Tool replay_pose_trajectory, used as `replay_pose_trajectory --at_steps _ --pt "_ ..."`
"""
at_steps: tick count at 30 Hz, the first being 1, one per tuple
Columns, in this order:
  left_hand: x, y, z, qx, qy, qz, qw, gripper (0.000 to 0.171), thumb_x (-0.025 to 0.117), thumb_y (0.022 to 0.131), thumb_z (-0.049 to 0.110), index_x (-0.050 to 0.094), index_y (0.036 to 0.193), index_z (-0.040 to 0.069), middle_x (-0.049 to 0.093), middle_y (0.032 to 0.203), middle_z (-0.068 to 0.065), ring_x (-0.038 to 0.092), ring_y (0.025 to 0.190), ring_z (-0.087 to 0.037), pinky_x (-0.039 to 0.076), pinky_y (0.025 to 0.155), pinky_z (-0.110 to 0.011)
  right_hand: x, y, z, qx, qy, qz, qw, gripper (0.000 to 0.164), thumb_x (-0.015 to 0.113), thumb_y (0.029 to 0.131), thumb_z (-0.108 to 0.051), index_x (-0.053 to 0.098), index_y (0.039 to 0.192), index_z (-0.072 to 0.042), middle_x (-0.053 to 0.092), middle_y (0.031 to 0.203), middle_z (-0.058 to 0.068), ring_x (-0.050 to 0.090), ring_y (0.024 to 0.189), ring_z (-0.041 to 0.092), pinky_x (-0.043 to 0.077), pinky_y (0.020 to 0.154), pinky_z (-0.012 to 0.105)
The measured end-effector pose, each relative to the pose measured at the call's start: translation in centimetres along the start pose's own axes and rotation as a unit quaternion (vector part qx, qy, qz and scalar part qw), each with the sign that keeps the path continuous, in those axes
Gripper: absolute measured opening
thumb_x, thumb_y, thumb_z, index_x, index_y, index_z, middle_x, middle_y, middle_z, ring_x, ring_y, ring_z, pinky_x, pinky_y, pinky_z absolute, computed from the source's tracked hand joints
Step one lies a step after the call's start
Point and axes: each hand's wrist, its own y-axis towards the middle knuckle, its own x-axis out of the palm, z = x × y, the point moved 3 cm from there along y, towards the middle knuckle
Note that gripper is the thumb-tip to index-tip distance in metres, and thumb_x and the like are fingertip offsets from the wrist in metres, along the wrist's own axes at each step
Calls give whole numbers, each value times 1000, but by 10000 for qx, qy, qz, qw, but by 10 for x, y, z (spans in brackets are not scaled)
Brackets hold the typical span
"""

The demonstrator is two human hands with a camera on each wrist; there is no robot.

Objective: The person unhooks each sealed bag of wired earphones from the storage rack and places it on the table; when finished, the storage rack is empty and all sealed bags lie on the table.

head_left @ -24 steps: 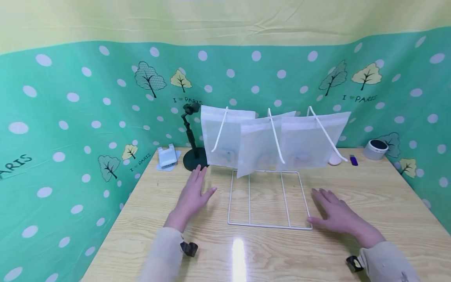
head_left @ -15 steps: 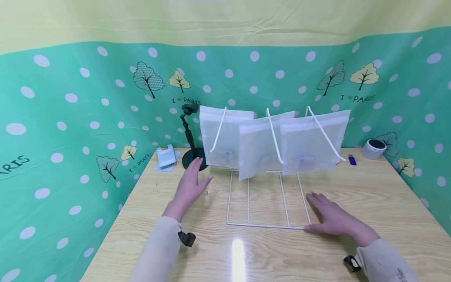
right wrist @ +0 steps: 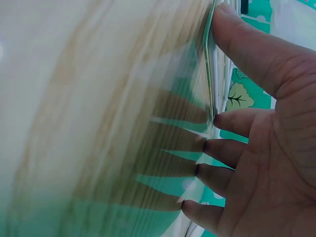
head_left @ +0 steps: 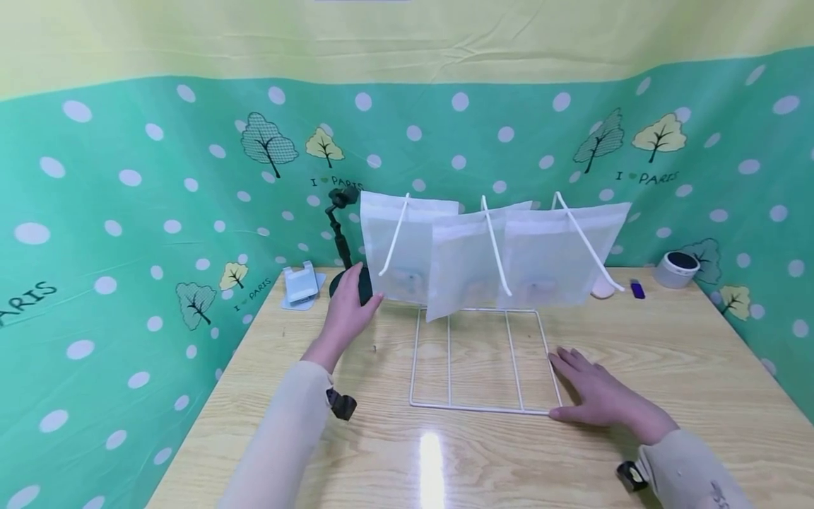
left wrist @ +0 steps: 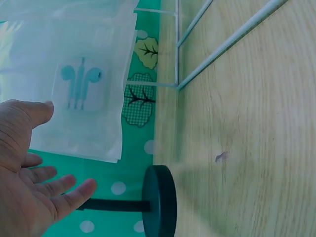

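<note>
A white wire rack (head_left: 483, 408) stands on the table, its flat base toward me. From its prongs hang translucent white bags: a left bag (head_left: 413, 244), a middle bag (head_left: 467, 265) and a right bag (head_left: 553, 254). Wired earphones (left wrist: 81, 81) show through the left one in the left wrist view. Beside that bag's lower edge my left hand (head_left: 346, 307) reaches out, thumb apart, holding nothing. My right hand (head_left: 594, 396) has its fingers spread at the right side of the rack's base, thumb at the front corner. Its fingertips (right wrist: 210, 144) meet the table in the right wrist view.
Just beyond my left hand stands a black stand (head_left: 343, 251) with a round base. A pale blue folding holder (head_left: 301, 285) lies at the back left. Toward the back right are a pink round object (head_left: 603, 288), a purple stick (head_left: 637, 288) and a white cylinder (head_left: 677, 272).
My left hand has moved forward to beside the left bag. The right hand has shifted slightly left against the rack's base. The right bag has swung a little toward me and back.
</note>
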Motion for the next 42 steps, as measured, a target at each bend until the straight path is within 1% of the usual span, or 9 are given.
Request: replay_pose_trajectory --at_steps 5,11,17,20,24,28,34,38,42 --pt "-1 7 -4 -302 -106 -28 9995 73 61 97 32 23 153 2 29 155 -20 31 140 -37 30 113 -50 -2 0 -2 9 3 -41 10000 103 72 75 -62 37 146 4 29 150 33 24 135 56 23 102 74" --pt "1 11 -6 -315 -195 61 9993 67 60 97 31 30 150 3 36 151 -18 38 136 -36 35 110 -51 0 0 -3 -80 4 -84 9999 102 71 76 -62 37 146 4 28 150 33 24 135 56 25 101 74" --pt "1 11 4 -266 -360 378 9983 57 61 97 27 41 145 5 39 148 -14 48 126 -35 44 102 -50 -1 0 -4 -30 53 -162 9998 102 72 77 -60 35 147 4 26 150 34 22 135 56 23 102 75" --pt "2 12 7 -382 -552 608 9959 49 63 96 28 48 139 7 45 142 -11 52 121 -32 48 97 -46 -1 0 -4 0 72 -189 9998 102 71 77 -60 34 147 4 26 151 34 22 136 56 22 102 75" --pt "2 12 11 -696 -1039 908 9880 35 66 94 23 58 123 6 55 120 -12 56 106 -28 53 85 -39 -1 0 -3 19 68 -198 9998 103 72 77 -60 34 147 4 26 151 34 21 136 56 22 102 75" --pt "1 13 14 -1037 -1605 1063 9758 22 67 92 18 63 109 6 61 101 -12 58 90 -23 56 70 -34 -1 0 -2 41 84 -200 9998 103 72 76 -61 34 148 4 25 151 33 21 136 56 21 102 75" --pt "3 17 17 -1322 -2372 889 9583 20 69 91 17 63 104 3 65 104 -13 62 96 -24 57 75 -37 0 0 -1 63 128 -223 9996 103 71 76 -61 34 148 4 24 152 33 20 136 56 19 103 75" --pt "7 19 17 -1317 -2827 688 9476 26 70 91 18 59 106 0 63 110 -17 62 101 -27 55 81 -40 1 -1 0 51 118 -222 9997 104 71 76 -62 33 148 4 24 152 33 20 136 56 19 102 75" --pt "9 20 18 -1168 -3045 564 9437 28 68 93 19 54 109 0 65 112 -19 62 105 -30 51 82 -39 1 -1 0 24 103 -183 9998 104 69 77 -63 34 148 3 25 152 32 20 137 55 19 103 75"
